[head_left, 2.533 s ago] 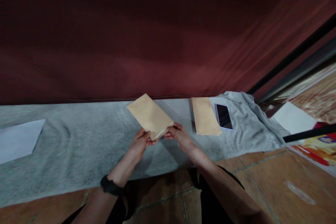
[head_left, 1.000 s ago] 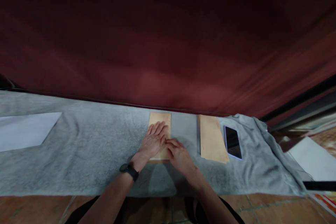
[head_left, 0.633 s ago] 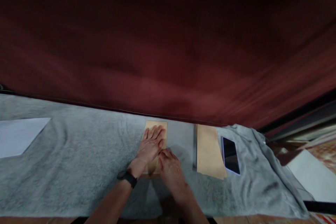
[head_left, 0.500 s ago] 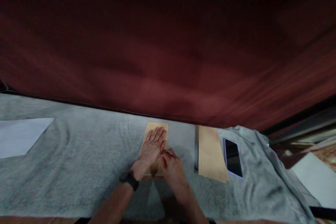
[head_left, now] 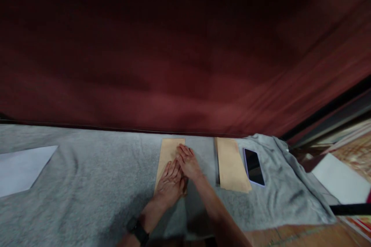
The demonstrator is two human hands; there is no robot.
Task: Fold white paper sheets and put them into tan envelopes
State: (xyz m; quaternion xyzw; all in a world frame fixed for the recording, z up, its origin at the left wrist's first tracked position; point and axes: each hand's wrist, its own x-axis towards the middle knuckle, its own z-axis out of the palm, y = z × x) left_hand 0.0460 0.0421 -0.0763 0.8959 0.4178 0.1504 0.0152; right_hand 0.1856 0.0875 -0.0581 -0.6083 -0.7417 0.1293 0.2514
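Note:
A tan paper piece (head_left: 167,148) lies flat on the grey cloth in front of me. My left hand (head_left: 171,185), with a dark watch on its wrist, rests palm down on the paper's lower part, fingers stretched out. Just beyond and to the right, my right hand (head_left: 187,162) lies over the paper's right edge with its fingers extended, close against the left fingers. Much of the paper's lower right is covered by the hands.
Right of my hands lies a stack of tan paper pieces (head_left: 232,166), with a phone (head_left: 254,166) beside it. A white sheet (head_left: 24,168) is at the far left of the grey cloth (head_left: 101,170). Behind rises a dark red surface (head_left: 174,85).
My right hand has moved forward along the paper and its fingers have straightened from a pinch. My left hand has slid back toward me. The camera view has shifted slightly.

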